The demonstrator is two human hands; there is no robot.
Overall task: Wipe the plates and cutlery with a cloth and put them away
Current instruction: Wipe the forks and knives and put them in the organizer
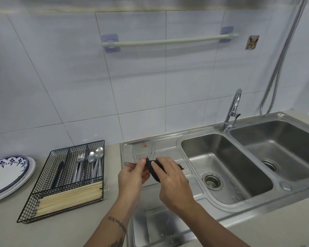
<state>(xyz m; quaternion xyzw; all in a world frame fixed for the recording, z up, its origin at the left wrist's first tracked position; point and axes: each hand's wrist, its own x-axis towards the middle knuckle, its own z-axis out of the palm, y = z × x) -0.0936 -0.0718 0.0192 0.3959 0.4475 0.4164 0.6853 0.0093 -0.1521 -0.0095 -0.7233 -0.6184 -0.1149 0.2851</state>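
- Fingers (141, 164) of the left hand (132, 177) pinch a fork (129, 164), tines pointing to 9 o'clock, above the drainboard (169, 154).
- Right hand (169, 180) fingers curl round a dark cloth (152, 169) wrapped on the fork's handle.
- Plates (9, 173) sit at 9 o'clock on the bench (11, 232), beside the wire cutlery tray (43, 177).

Brushed steel sink (227, 207), black wire caddy (43, 175), glossy wall tiles (61, 68), dark rough cloth (154, 172), shiny metal fork (129, 164)
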